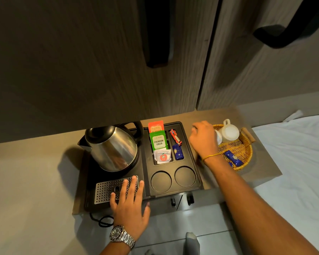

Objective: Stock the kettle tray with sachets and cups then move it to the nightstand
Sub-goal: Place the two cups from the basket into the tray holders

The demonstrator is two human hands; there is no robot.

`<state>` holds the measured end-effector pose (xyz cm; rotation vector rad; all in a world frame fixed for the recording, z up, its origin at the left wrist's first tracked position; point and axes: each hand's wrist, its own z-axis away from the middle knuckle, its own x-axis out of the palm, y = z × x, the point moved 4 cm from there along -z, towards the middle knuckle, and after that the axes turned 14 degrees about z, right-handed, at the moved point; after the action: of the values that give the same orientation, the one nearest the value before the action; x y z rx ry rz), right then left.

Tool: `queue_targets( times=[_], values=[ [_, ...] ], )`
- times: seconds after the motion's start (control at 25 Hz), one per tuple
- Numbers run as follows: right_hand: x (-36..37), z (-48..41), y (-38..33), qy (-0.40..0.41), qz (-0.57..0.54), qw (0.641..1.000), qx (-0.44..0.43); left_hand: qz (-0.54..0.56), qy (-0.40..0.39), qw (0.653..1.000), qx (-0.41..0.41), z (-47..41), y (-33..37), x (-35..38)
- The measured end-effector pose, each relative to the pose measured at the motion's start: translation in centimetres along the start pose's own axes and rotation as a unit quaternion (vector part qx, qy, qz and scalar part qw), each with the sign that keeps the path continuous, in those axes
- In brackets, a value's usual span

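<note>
A black kettle tray (195, 162) lies on a wooden shelf. On its left half stands a steel kettle (111, 147), with a perforated metal drip plate (105, 190) in front. Its compartments hold an orange tea sachet (156, 126), a green tea sachet (159, 142), a white sachet (162, 157), a red stick (175, 137) and a blue sachet (178, 152). Two round cup recesses (161, 181) sit bare. My left hand (130, 203) lies flat, fingers spread, on the drip plate. My right hand (203, 138) closes on a white cup (218, 137) in the wicker basket (239, 151).
A second white cup (229, 132) and blue sachets (234, 158) lie in the basket at the right of the tray. White bedding (293, 162) lies at the far right. Wooden cupboard doors with dark handles (157, 34) rise behind. A black cord (103, 220) hangs below the shelf.
</note>
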<state>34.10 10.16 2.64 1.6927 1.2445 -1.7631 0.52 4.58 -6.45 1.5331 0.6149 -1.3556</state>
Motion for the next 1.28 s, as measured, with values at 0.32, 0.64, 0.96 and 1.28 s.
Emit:
queue_targets(
  times=[0.32, 0.64, 0.96, 1.28],
  values=[
    [-2.8, -0.9, 6.1, -0.198, 0.205, 0.953, -0.102, -0.013, 0.043, 0.999, 0.031, 0.0, -0.2, 0.9],
    [-2.0, -0.9, 5.9, -0.202, 0.262, 0.93, -0.163, -0.022, 0.041, 0.999, 0.028, -0.1, -0.5, 0.9],
    [-7.1, 2.0, 0.2, -0.089, 0.165, 0.965, -0.184, -0.012, 0.017, 1.0, 0.004, -0.1, -0.1, 0.4],
    [0.0, 12.0, -7.6, -0.259, 0.075, 0.922, -0.279, -0.026, -0.009, 1.0, -0.015, 0.0, -0.2, 0.4]
  ],
)
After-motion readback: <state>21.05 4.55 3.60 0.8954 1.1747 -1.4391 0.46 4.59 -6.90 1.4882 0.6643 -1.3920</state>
